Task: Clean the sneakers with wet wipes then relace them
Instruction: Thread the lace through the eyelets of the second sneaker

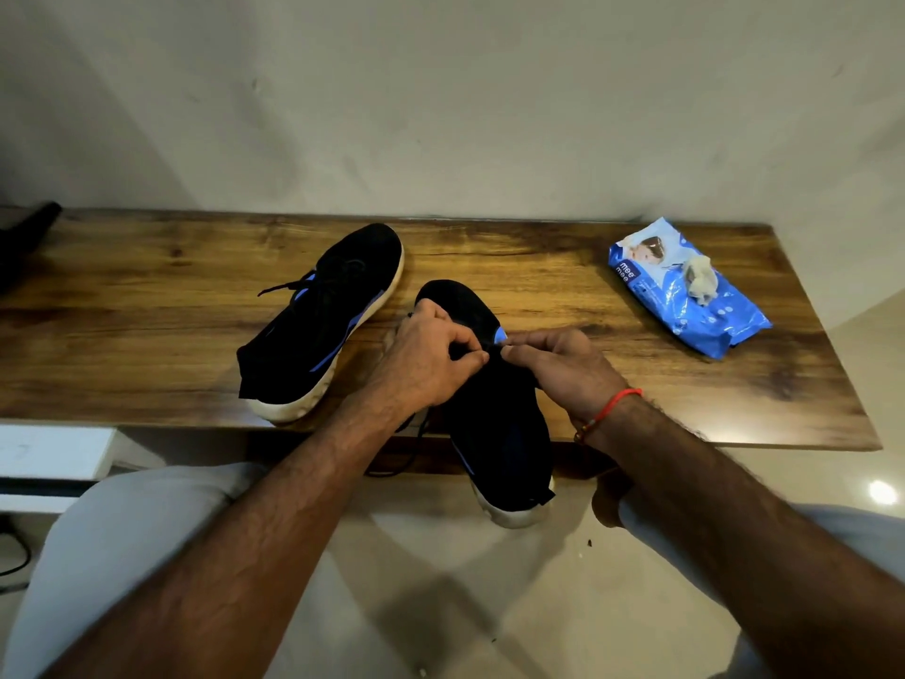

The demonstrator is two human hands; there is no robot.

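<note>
With the near sneaker [494,423] lying heel-out over the worktop [147,335] edge, the left hand [426,357] and right hand [563,370] are pinching the lace at its upper eyelets — fingers clamped together — so tension is best kept even while threading.

This looks like a room in a home. A long brown wooden shelf-table [636,384] stands against a plain grey-white plastered wall [440,100], and at the bottom of the frame there is a pale glossy tiled floor [440,580].
</note>
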